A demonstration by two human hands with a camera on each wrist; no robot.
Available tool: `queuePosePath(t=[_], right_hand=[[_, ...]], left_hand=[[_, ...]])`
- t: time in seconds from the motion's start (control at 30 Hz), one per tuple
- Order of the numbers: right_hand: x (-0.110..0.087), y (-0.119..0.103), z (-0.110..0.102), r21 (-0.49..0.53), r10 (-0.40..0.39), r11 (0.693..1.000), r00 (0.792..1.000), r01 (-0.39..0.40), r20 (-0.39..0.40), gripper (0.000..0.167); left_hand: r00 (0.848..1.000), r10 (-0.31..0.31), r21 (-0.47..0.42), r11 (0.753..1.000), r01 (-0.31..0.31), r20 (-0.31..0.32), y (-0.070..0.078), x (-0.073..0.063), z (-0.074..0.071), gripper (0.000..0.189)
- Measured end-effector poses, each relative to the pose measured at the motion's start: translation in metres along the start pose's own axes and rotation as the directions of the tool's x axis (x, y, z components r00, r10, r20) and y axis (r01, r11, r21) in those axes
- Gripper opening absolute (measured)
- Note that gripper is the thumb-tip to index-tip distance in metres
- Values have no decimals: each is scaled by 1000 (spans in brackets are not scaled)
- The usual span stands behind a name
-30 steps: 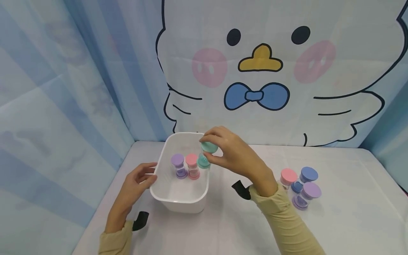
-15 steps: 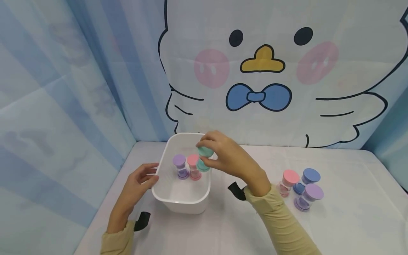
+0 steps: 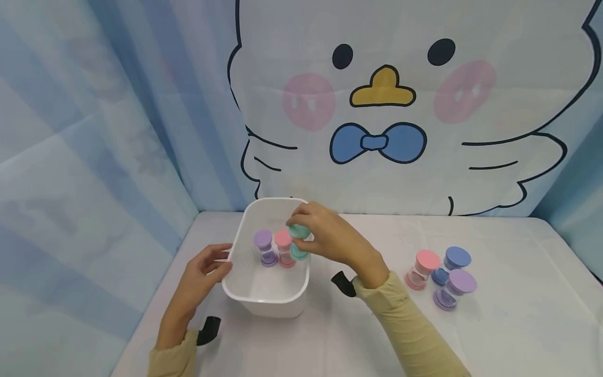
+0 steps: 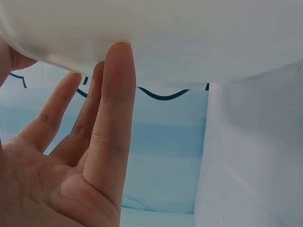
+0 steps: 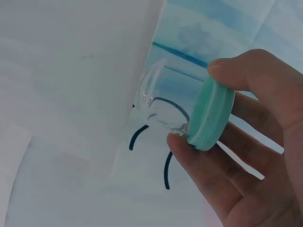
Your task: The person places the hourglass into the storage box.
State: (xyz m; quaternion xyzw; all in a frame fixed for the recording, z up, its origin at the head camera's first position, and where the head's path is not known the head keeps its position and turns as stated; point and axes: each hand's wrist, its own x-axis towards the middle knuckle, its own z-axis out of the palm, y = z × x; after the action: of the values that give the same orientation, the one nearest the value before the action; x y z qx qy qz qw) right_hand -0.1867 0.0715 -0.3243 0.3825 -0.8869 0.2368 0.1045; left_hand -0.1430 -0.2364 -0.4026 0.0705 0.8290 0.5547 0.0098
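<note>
My right hand [image 3: 332, 238] pinches the mint green cap of a sand timer [image 3: 299, 253] between thumb and fingers, at the right side of a white tub [image 3: 264, 293]. In the right wrist view the clear bulb of this sand timer [image 5: 165, 99] is partly hidden behind the tub wall. Inside the tub stand a purple sand timer [image 3: 266, 248] and a pink sand timer [image 3: 285, 248], side by side. At the tub's left side, my left hand [image 3: 195, 283] touches the wall; in the left wrist view its fingers [image 4: 116, 94] are fairly straight against the white plastic.
On the white table [image 3: 363, 335], to the right, a pink sand timer [image 3: 422, 268], a blue sand timer [image 3: 455, 259] and a purple sand timer [image 3: 454, 289] stand close together. Behind the table hangs a cloth [image 3: 301, 173] with a cartoon print.
My right hand has moved left and slightly down with the green sand timer, bringing it lower at the tub, close to the pink one. My left hand has stayed at the tub's side.
</note>
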Motion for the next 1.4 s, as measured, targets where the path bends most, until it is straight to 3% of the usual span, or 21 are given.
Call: queuePosePath(t=[0.37,0.87,1.13,1.4], right_hand=[[6,4,12,2,83,997,992,-83,94,29],[5,6,18,-25,97,995,987,-94,128,28],[8,0,21,-17,131,991,972,-130,196,31],[14,-6,26,-19,117,993,964,-116,237,31]], left_hand=[[1000,-21,-2,1000,21,-5,2,-2,1,44],[1000,5,-13,1000,-5,4,4,1,4,44],[1000,-6,11,1000,6,0,3,0,2,45],[1000,-18,12,1000,18,-2,2,-1,0,45]])
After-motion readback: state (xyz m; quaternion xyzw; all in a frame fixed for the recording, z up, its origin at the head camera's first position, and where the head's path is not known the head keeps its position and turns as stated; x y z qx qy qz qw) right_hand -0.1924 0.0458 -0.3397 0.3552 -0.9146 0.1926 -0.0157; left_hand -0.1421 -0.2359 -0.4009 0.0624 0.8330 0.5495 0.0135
